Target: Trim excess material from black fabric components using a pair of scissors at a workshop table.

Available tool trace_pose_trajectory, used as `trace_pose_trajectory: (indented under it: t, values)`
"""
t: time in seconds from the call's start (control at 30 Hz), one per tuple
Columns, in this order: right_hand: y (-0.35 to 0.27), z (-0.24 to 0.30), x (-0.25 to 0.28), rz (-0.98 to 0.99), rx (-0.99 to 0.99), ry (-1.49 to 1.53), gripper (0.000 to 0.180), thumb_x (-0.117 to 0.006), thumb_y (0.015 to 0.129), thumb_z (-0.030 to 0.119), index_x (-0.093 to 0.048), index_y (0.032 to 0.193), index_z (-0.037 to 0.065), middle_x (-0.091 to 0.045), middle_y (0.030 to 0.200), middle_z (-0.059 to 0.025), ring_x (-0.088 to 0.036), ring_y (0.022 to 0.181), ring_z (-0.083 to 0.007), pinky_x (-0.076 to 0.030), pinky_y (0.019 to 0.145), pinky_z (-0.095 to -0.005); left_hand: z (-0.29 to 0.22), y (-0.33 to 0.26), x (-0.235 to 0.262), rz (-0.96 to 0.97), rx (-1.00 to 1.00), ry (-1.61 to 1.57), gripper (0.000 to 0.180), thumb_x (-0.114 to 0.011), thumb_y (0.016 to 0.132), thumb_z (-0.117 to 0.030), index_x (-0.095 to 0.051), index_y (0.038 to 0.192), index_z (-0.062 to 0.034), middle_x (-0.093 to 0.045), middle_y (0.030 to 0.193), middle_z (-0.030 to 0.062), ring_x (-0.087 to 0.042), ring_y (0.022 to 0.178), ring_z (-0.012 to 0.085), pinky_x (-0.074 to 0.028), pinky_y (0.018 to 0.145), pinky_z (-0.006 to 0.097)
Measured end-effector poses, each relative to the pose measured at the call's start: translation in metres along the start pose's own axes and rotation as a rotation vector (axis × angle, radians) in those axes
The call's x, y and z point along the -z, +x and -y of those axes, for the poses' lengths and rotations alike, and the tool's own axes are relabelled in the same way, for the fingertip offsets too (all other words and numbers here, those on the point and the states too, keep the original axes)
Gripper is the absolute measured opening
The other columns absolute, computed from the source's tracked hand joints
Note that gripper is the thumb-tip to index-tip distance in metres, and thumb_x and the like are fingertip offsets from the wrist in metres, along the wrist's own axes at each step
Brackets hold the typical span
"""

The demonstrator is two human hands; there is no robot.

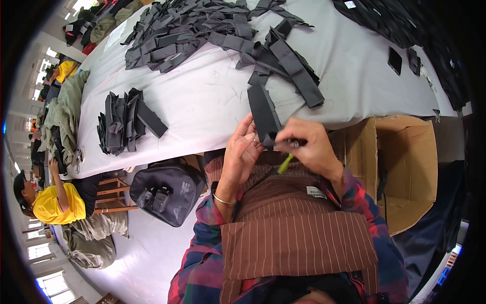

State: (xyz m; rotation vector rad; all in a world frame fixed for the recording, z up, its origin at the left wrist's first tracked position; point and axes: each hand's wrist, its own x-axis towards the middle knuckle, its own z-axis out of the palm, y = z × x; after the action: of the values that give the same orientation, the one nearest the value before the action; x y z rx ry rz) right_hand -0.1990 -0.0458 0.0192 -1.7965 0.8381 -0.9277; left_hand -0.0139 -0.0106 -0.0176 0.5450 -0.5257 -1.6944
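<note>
At the table's near edge, a dark grey fabric strip stretches from the tabletop down to my hands. My left hand grips its lower end, palm up with the fingers curled beside the cloth. My right hand is closed at the same end, around a small dark tool with a yellow-green piece hanging below. The tool's working end is blurred, so its exact kind does not show. Further strips lie just beyond, connected to or touching a large heap of strips.
A smaller stack of strips sits on the white-covered table at left. A phone and dark garments lie at far right. Below are an open cardboard box and a black bag. A person in yellow works at left.
</note>
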Motion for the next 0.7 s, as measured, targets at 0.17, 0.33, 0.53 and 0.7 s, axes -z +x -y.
trace_pose_trajectory:
  t: [0.17, 0.33, 0.53, 0.7]
  values:
    - [-0.015, -0.009, -0.006, 0.044, 0.246, -0.288, 0.026, -0.068, 0.06, -0.001, -0.068, 0.084, 0.011, -0.056, 0.073, -0.0022, -0.06, 0.067, -0.0212, -0.046, 0.061, -0.0316, 0.001, 0.005, -0.004, -0.05, -0.061, 0.142, 0.078, -0.064, 0.081, 0.002, -0.022, 0.147, 0.001, -0.04, 0.141, 0.0123, -0.047, 0.123, 0.0168, -0.042, 0.097, 0.028]
    - [-0.006, 0.009, 0.007, 0.016, 0.115, -0.133, 0.026, -0.074, 0.067, 0.007, -0.069, 0.093, 0.007, -0.06, 0.076, -0.0057, -0.058, 0.07, -0.0225, -0.045, 0.066, -0.0303, -0.001, 0.006, -0.011, -0.061, -0.165, 0.336, 0.085, -0.068, 0.075, 0.012, -0.022, 0.146, 0.0025, -0.039, 0.142, 0.0131, -0.042, 0.129, 0.0205, -0.038, 0.106, 0.032]
    - [0.005, 0.003, 0.011, -0.149, 0.129, -0.418, 0.022, -0.073, 0.075, 0.01, -0.069, 0.097, 0.007, -0.064, 0.077, -0.0077, -0.058, 0.071, -0.023, -0.043, 0.067, -0.032, 0.002, 0.008, -0.009, -0.054, -0.218, 0.425, 0.083, -0.069, 0.076, 0.011, -0.024, 0.146, 0.0024, -0.044, 0.137, 0.0134, -0.045, 0.125, 0.02, -0.042, 0.102, 0.031]
    - [0.012, -0.011, 0.002, -0.177, 0.213, -0.477, 0.015, -0.071, 0.079, 0.017, -0.069, 0.092, 0.011, -0.066, 0.08, -0.003, -0.061, 0.071, -0.0234, -0.042, 0.064, -0.0321, 0.0, 0.006, -0.013, -0.051, -0.191, 0.413, 0.082, -0.07, 0.076, 0.01, -0.026, 0.145, 0.0026, -0.047, 0.133, 0.0126, -0.049, 0.121, 0.0188, -0.043, 0.1, 0.03]
